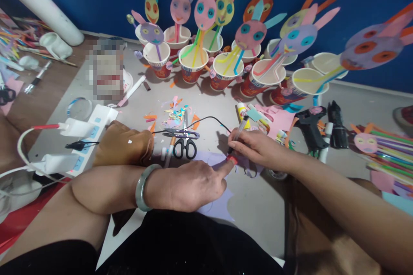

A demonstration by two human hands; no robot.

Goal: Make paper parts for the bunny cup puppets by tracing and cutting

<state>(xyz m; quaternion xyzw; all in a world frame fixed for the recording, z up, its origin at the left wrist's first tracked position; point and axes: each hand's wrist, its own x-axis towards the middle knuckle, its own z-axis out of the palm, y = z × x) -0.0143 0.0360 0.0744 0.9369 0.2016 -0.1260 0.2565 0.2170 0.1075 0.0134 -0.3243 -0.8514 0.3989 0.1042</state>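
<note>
My right hand (254, 148) grips a pen (240, 129) with a clear barrel, its point turned down toward a small red piece (232, 161). On that piece rests the outstretched index finger of my left hand (196, 184), while its other fingers curl in. A pale bangle (144, 187) circles my left wrist. Beneath the hands lies purple paper (219, 204), partly covered, with a faint curved line on it. Black-handled scissors (185, 148) and small thread snips (183, 134) lie just beyond my left hand.
Paper cups (193, 66) with paper rabbit heads stand in rows along the blue wall. A glue gun (312, 126) and glue stick (242, 114) lie right of centre. Paper scraps (176, 114) litter the middle. At left is a power strip (95, 133) with cables.
</note>
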